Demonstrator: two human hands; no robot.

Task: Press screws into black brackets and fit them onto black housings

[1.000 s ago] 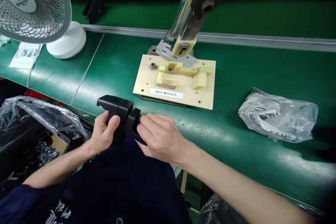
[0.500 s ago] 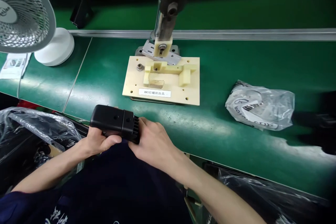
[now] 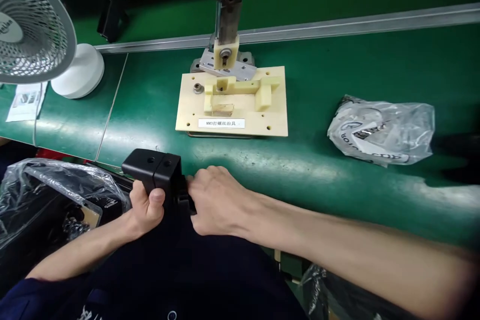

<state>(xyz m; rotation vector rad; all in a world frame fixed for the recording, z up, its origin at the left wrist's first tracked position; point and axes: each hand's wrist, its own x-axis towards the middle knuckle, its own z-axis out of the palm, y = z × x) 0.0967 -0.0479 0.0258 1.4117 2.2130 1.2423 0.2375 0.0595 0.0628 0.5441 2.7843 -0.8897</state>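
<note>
My left hand (image 3: pixel 147 210) grips a black plastic housing (image 3: pixel 152 164), thumb on its near side. Two small holes and a seam show on the housing's upper face. My right hand (image 3: pixel 221 202) is closed at the right end of the housing, around a black ribbed part (image 3: pixel 183 192). Whether this part is joined to the housing or separate, I cannot tell; the right fingertips are hidden. Both hands are in front of my body, near the bench's front edge. Beyond them sits a cream fixture plate (image 3: pixel 185 110) with raised yellow blocks and a printed label.
A machine head with a yellow tip (image 3: pixel 226 55) hangs over the fixture. A slotted metal plate (image 3: pixel 245 72) lies behind. At right is a clear plastic bag (image 3: pixel 408 132) with contents. A fan (image 3: pixel 35 25) stands left. Plastic-covered bins (image 3: pixel 56 175) flank me below the green bench (image 3: pixel 300 160).
The housing has tilted and shifted slightly left. The right wrist has turned and the forearm swung outward, and more of the black part between the hands shows. The view has tilted slightly.
</note>
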